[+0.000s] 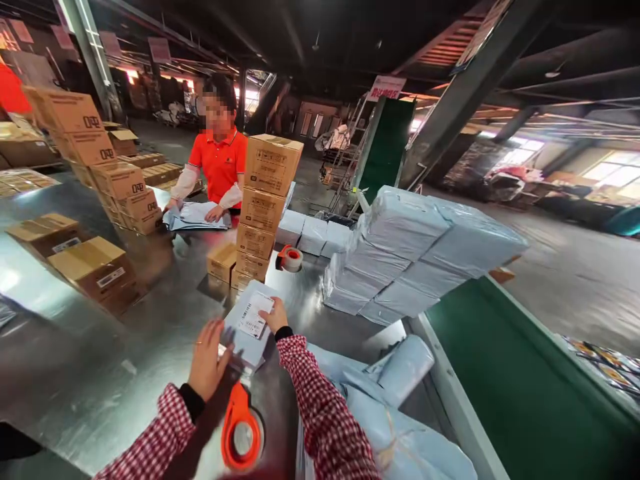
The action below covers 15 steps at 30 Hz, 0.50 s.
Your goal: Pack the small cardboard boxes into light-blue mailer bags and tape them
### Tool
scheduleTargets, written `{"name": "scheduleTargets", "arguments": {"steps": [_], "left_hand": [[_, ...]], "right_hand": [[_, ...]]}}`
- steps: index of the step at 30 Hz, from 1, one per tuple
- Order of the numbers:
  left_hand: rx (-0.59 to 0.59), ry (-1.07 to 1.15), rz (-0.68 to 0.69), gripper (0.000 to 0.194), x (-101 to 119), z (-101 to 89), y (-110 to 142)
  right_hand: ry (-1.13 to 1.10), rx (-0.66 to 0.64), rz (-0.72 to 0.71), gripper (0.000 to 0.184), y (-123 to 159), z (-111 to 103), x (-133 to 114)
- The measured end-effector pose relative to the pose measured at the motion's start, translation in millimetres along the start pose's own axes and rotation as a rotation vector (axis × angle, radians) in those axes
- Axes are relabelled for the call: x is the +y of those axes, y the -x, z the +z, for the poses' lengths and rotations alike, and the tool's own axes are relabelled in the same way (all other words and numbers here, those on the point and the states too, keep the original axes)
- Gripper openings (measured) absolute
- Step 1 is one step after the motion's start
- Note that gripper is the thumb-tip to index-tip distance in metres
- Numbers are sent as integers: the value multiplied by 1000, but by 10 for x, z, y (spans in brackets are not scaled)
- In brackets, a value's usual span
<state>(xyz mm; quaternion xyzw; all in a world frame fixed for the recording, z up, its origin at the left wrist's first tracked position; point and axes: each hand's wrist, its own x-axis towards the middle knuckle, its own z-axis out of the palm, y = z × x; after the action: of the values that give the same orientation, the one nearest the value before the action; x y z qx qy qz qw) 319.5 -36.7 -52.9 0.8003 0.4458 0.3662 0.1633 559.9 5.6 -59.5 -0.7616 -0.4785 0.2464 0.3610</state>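
Observation:
A pale blue-grey wrapped parcel (243, 345) with a white printed label (253, 313) lies on the metal table in front of me. My right hand (276, 316) is closed at the parcel's right edge, its thumb and finger on the label. At the near left corner is my left hand (206, 360), fingers stretched out and apart; whether they touch the wrapping is hard to make out. Just below the parcel sits an orange tape dispenser (240, 427). To the right of my right forearm are loose pale blue mailing bags (400, 433) and a rolled one (407, 367).
Stacked brown cartons (260, 207) stand beyond the parcel, near a second tape dispenser (290, 258). Wrapped parcels (400, 253) pile up at right beside a green conveyor belt (500, 360). Across the table (125, 353), a person in an orange shirt (217, 167) handles bags. More cartons (95, 267) are left.

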Motion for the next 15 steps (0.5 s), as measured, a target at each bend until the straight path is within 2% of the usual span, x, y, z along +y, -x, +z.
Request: {"name": "scheduleTargets", "arguments": {"steps": [4,7,9,11,13,15], "left_hand": [[-364,-188,237,67,-42,334,-223],[-566,-248,291,70,-95,555,-297],[-594,-261,298,69,-161,653,-280],[-543,-263,313,67,-235,731,-231],[-480,-265,335,65,-296,807,-178],[-441,-270,370,64,-338,873,-138]], "right_hand": [[103,-34,59,58,-76,131,-61],[193,-66,53,69,-39,144,-141],[250,-75,68,81,6,124,-184],[384,-11,111,89,59,110,-194],[565,57,65,81,102,136,-164],[674,-12,-114,62,113,201,-98]]}}
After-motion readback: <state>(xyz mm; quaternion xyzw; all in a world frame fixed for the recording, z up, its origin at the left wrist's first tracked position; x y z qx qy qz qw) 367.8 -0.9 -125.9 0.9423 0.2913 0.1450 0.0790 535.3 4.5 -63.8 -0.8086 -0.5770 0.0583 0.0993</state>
